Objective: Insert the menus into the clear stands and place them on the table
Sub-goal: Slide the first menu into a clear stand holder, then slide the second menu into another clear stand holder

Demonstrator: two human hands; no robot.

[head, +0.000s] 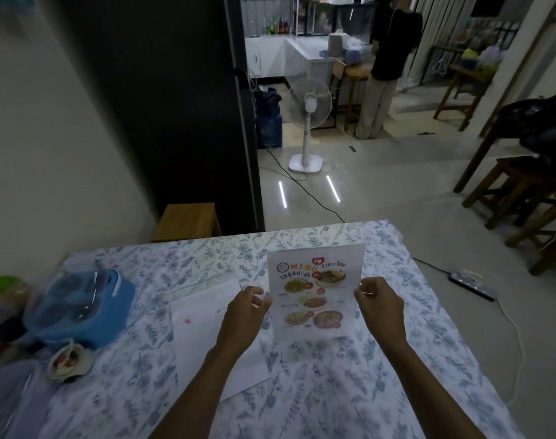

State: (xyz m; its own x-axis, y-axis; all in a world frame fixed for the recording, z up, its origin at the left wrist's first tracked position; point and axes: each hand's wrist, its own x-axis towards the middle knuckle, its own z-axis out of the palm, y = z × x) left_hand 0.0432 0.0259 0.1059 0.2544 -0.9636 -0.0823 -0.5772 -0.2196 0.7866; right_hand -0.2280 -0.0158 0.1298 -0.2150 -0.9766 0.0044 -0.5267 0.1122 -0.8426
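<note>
Above the bench (428,312), my left hand (246,312) and right hand (381,304) pinch the side edges of one upright menu (314,289), seemingly already in its clear stand but not set down, while white sheets (207,324) wait flat beside it.

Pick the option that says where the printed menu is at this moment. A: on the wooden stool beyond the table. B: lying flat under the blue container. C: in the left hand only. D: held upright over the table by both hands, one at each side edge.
D: the menu stands upright between the left hand and right hand, each pinching a side edge.
</note>
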